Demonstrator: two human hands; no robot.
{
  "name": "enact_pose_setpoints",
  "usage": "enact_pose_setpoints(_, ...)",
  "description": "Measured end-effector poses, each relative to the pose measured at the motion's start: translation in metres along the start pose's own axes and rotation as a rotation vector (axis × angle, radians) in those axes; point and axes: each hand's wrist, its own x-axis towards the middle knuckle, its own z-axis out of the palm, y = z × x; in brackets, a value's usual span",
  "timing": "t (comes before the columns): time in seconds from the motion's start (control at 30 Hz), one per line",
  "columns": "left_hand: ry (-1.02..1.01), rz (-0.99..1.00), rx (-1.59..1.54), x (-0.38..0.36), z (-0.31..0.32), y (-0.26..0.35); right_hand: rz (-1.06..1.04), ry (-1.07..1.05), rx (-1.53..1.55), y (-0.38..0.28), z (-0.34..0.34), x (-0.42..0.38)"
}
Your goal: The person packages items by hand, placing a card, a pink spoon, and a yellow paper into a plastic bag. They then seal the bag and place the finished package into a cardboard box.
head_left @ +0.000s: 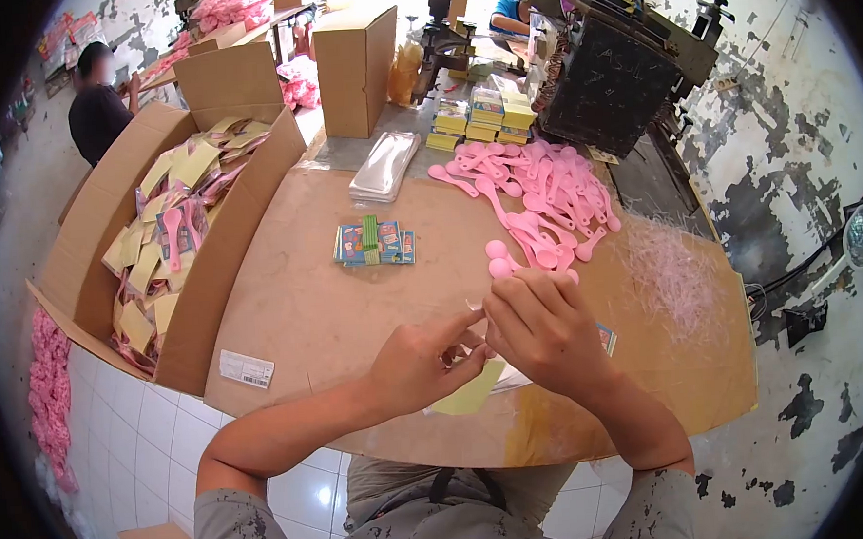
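Observation:
My left hand [422, 363] and my right hand [547, 332] meet over the front of the cardboard-covered table. The left fingers are pinched on a clear plastic bag; a yellow card [465, 393] shows just under them. My right fingers are closed close to the left fingertips, and what they hold is too small to tell. Beyond the hands lies a heap of pink spoons [545, 200]. Left of the heap is a banded bundle of printed cards [372, 243]. Behind it rests a stack of clear plastic bags [385, 166].
An open carton [241, 270] of packed items stands at the left. Stacks of yellow cards [482, 116], a tall box [353, 73] and a black machine [607, 75] are at the back. Plastic shreds [680, 271] lie right. A person [96, 111] is far left; another sits behind.

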Motion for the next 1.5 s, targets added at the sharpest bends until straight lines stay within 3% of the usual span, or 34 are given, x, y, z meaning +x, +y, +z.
enact_pose_setpoints(0.17, -0.057, -0.059, -0.067, 0.007, -0.002, 0.007, 0.221, 0.031, 0.171, 0.018, 0.002, -0.003)
enact_pose_setpoints(0.33, -0.085, -0.251, -0.403, 0.007, -0.008, 0.002, 0.885, -0.136, 1.133, 0.064, -0.047, -0.055)
enact_pose_setpoints(0.43, -0.069, -0.323, -0.56, 0.009, -0.005, 0.0, 0.973, -0.05, 1.779, 0.126, -0.084, -0.132)
enact_pose_setpoints(0.53, -0.061, -0.333, -0.609, 0.009, -0.004, 0.0, 1.127, 0.148, 1.569, 0.197, -0.088, -0.209)
enact_pose_setpoints(0.63, -0.014, -0.336, -0.601, 0.009, -0.001, -0.002, 1.186, -0.136, 0.511, 0.214, -0.077, -0.256)
enact_pose_setpoints(0.7, -0.008, -0.372, -0.603, 0.01, -0.001, -0.004, 1.076, -0.352, -0.259, 0.211, -0.074, -0.279)
enact_pose_setpoints(0.8, 0.014, -0.394, -0.619, 0.013, 0.005, -0.01, 1.087, -0.393, -0.277, 0.175, -0.092, -0.231)
enact_pose_setpoints(0.9, -0.004, -0.393, -0.63, 0.013, 0.006, -0.014, 1.232, -0.015, 0.826, 0.179, -0.093, -0.212)
enact_pose_setpoints(1.0, -0.031, -0.399, -0.637, 0.013, 0.004, -0.013, 1.067, -0.158, 0.258, 0.17, -0.071, -0.196)
enact_pose_setpoints(1.07, -0.041, -0.409, -0.633, 0.012, 0.004, -0.015, 0.805, -0.119, -0.07, 0.16, -0.057, -0.184)
enact_pose_setpoints(1.13, -0.036, -0.414, -0.62, 0.011, 0.004, -0.021, 0.759, -0.106, 0.098, 0.149, -0.048, -0.162)
enact_pose_setpoints(1.2, -0.014, -0.414, -0.598, 0.011, 0.004, -0.021, 0.912, -0.122, 0.766, 0.129, -0.044, -0.135)
enact_pose_setpoints(1.33, 0.051, -0.412, -0.597, 0.011, 0.006, -0.021, 0.766, -0.285, 1.014, 0.06, -0.016, -0.085)
enact_pose_setpoints(1.5, 0.044, -0.403, -0.563, 0.01, 0.007, -0.019, 0.73, -0.252, 1.182, 0.02, 0.017, -0.064)
